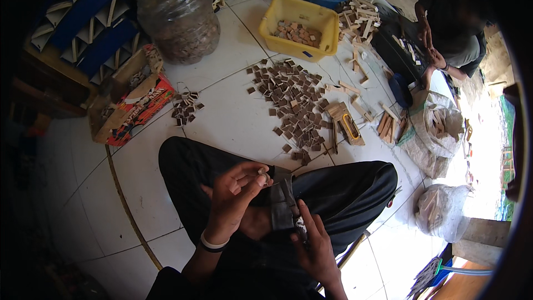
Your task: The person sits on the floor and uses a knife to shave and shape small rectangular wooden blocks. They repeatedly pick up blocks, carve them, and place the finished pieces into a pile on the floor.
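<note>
On lap, cross-legged: left hand pinches small wood piece at fingertips.
Right hand: closed around grey sanding strip, pressed on knee.
Tip: rub flat, light pressure, firm pinch.
Nearby: brown tile pile on floor.

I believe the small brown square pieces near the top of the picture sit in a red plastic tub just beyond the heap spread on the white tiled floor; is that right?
Not quite: the plastic tub holding the small brown square pieces is yellow, not red. As you say, it stands just beyond the heap spread on the white tiled floor. The head view shows this.
</note>
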The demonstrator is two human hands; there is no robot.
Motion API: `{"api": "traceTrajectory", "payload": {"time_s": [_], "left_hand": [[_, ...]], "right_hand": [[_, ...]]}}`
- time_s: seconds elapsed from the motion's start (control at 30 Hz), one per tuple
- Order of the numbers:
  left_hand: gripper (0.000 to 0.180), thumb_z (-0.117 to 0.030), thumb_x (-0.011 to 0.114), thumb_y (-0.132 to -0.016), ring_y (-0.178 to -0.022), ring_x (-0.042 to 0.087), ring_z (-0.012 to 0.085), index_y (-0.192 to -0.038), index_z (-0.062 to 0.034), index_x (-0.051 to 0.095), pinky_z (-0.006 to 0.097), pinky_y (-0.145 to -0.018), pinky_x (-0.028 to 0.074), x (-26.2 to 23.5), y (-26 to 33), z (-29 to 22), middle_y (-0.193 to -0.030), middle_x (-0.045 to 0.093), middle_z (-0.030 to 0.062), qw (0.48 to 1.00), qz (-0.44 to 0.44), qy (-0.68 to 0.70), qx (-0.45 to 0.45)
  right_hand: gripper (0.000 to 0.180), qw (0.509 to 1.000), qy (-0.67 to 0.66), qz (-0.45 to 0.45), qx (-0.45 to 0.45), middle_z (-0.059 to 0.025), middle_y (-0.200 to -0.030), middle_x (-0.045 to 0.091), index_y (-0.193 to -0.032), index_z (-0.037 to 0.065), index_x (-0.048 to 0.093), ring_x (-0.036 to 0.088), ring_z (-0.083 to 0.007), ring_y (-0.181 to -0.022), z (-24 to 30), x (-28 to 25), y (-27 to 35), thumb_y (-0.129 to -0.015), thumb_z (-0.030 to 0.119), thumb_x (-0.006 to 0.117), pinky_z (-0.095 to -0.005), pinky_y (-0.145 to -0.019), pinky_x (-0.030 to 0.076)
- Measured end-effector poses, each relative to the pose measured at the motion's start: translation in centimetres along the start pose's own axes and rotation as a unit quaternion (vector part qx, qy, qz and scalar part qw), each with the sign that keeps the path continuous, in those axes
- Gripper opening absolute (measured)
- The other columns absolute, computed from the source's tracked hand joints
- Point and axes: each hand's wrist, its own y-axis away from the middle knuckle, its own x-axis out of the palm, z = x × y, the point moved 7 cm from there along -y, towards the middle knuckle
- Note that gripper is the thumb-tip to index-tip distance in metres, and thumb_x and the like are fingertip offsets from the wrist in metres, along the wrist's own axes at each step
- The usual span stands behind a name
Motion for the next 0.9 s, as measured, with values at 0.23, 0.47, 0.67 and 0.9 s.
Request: {"api": "traceTrajectory", "payload": {"time_s": [0.23,0.47,0.67,0.9], "left_hand": [[0.026,-0.008,0.065,-0.103,-0.108,0.070,0.0186,-0.125,0.0061,0.065,0.043,-0.106,0.059,0.0,-0.2,0.2,-0.113,0.069,0.0111,1.000,-0.001,0.007,-0.003],[0.049,-0.014,0.069,-0.102,-0.122,0.069,0.0258,-0.144,0.0075,0.056,0.043,-0.110,0.055,1.2,-0.1,0.7,-0.131,0.069,0.0203,0.996,0.053,0.059,-0.043],[0.060,-0.018,0.073,-0.103,-0.123,0.069,0.0267,-0.152,0.0064,0.049,0.042,-0.108,0.057,2.4,0.0,3.1,-0.125,0.072,0.0183,0.961,0.114,0.206,-0.144],[0.071,-0.030,0.082,-0.094,-0.109,0.073,0.0228,-0.149,0.0045,0.053,0.049,-0.109,0.056,2.4,1.0,3.1,-0.111,0.075,0.0104,0.933,0.189,0.264,-0.158]], "right_hand": [[0.080,1.000,-0.003,0.004,0.015,-0.0208,-0.108,0.057,-0.166,0.012,0.036,0.063,-0.0402,-0.094,-0.2,0.1,-0.1,-0.095,-0.005,0.067,-0.0462,-0.085,0.052],[0.077,1.000,-0.001,-0.008,-0.014,-0.0204,-0.104,0.057,-0.164,0.010,0.039,0.063,-0.0396,-0.091,0.2,0.4,-0.5,-0.094,-0.005,0.067,-0.0447,-0.083,0.052],[0.076,1.000,0.008,-0.001,-0.004,-0.0203,-0.102,0.057,-0.162,0.007,0.041,0.063,-0.0385,-0.087,0.3,0.6,-0.5,-0.093,-0.006,0.068,-0.0429,-0.081,0.052],[0.073,0.979,-0.156,0.131,0.009,-0.0173,-0.113,0.065,-0.164,0.007,0.039,0.066,-0.0249,-0.098,-0.8,0.6,0.5,-0.097,-0.003,0.067,-0.0361,-0.088,0.052]]}}
